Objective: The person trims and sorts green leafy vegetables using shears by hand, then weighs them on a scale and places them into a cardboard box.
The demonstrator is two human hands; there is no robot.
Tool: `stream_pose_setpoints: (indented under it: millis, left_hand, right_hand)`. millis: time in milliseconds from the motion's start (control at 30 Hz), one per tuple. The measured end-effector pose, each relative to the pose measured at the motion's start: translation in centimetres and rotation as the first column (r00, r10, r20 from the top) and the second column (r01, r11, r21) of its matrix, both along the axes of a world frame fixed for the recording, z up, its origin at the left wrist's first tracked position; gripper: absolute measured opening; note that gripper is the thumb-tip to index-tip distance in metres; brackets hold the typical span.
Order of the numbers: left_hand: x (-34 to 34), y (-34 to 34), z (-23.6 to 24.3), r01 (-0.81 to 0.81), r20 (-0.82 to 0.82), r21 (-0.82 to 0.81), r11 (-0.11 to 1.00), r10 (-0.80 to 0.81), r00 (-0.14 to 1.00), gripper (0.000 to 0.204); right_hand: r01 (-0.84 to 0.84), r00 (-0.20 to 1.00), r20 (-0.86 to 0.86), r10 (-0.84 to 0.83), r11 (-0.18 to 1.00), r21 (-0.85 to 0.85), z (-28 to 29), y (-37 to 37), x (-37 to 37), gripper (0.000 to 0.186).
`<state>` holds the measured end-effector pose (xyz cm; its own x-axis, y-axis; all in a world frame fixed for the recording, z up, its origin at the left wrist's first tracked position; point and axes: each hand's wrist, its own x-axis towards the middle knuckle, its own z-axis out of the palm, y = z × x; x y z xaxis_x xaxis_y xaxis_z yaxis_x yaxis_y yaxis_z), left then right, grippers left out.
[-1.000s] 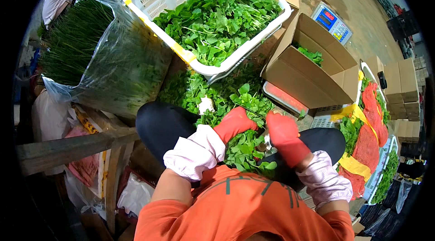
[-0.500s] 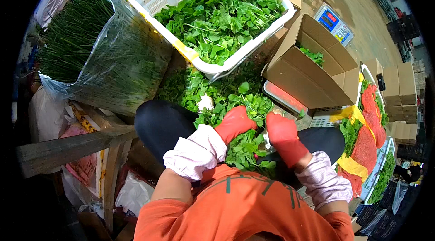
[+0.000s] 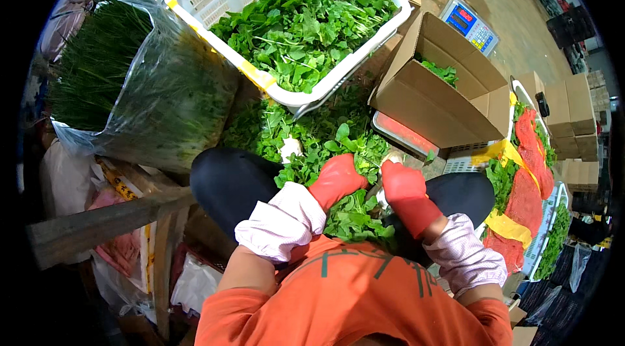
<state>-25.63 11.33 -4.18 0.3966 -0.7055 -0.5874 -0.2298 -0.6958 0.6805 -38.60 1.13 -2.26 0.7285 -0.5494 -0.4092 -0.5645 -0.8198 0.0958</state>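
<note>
Left hand [image 3: 338,180] and right hand [image 3: 405,191], both red-gloved, are held close together over loose leafy greens [image 3: 357,212].
The grip of each (whatever is held being mostly hidden) cannot be made out. Beyond them, a white crate [image 3: 293,98] is heaped with leaves [image 3: 319,33]; to its left, a clear plastic bag [image 3: 176,92] is filled with thin green stalks [image 3: 97,66]. To the right, an open cardboard box [image 3: 433,115] is set over a red-topped base [image 3: 405,135], with a blue-faced scale display [image 3: 467,24] placed behind. Farther right, more greenery [image 3: 501,180] is partly covered by red mesh [image 3: 524,209].
</note>
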Motion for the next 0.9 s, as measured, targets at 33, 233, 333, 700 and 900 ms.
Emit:
stream_pose_setpoints:
  millis: [33, 233, 333, 700, 900]
  left_hand:
    - [0.4, 0.2, 0.0, -0.055, -0.036, -0.001, 0.998, 0.055, 0.998, 0.052]
    - [0.9, 1.0, -1.3, -0.048, 0.129, -0.094, 0.994, 0.060, 0.990, 0.048]
    - [0.1, 0.8, -1.4, 0.078, 0.294, -0.118, 0.990, -0.041, 0.955, 0.043]
    - [-0.8, 0.1, -1.5, 0.323, 0.588, -0.390, 0.862, -0.037, 0.808, 0.041]
    - [-0.1, 0.3, -3.5, 0.101, 0.452, -0.448, 0.888, 0.128, 0.883, 0.060]
  right_hand:
    - [0.080, 0.993, -0.086, -0.078, 0.997, 0.018, 0.3, -0.2, 0.0, 0.011]
    - [-0.003, 0.980, 0.199, 0.003, 1.000, -0.002, 0.2, -1.4, -3.1, 0.014]
    - [0.315, 0.795, 0.211, -0.569, 0.685, 0.657, 3.0, -2.5, 1.0, 0.023]
    - [0.028, 0.400, 0.052, -0.915, 0.069, 0.997, 2.1, -2.6, 4.5, 0.029]
    - [0.113, 0.446, 0.068, -0.893, 0.132, 0.985, 5.6, -4.9, 1.3, 0.037]
